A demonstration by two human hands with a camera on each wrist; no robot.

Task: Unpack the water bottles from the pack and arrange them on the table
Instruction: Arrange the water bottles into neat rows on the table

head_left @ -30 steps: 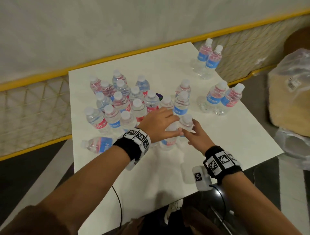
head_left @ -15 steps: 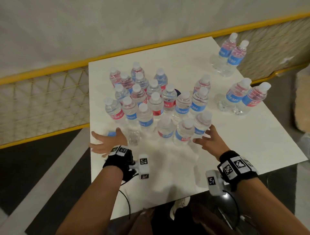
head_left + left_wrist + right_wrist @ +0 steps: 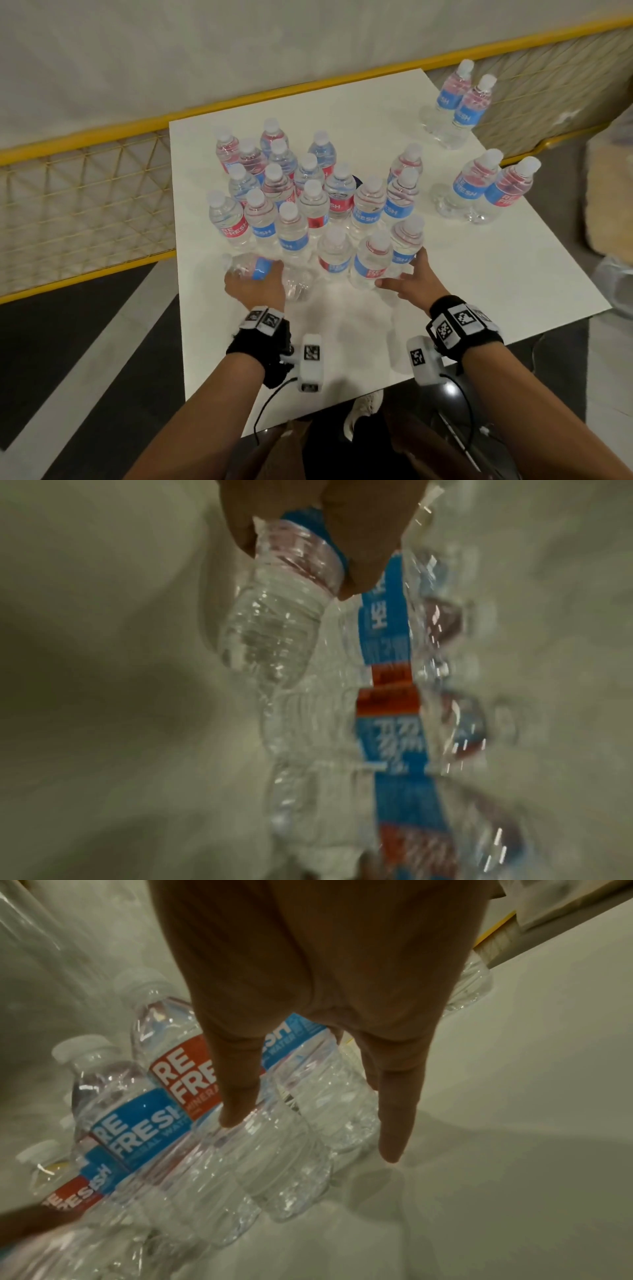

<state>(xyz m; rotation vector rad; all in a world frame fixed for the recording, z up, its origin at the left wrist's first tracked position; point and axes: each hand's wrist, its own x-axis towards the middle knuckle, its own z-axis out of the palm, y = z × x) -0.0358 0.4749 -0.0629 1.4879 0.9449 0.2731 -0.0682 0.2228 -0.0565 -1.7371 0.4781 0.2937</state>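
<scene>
Left hand [image 3: 255,286] around lying bottle [image 3: 253,267]

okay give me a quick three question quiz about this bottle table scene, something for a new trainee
1. True or false: the left hand grips a bottle lying on its side.
2. What is the right hand doing? A) lifting a bottle by its cap B) fingers spread against the front bottles C) resting off the table
3. How many bottles stand in each of the two small groups to the right of the main cluster?

Key: 1 true; 2 B; 3 two.
</scene>
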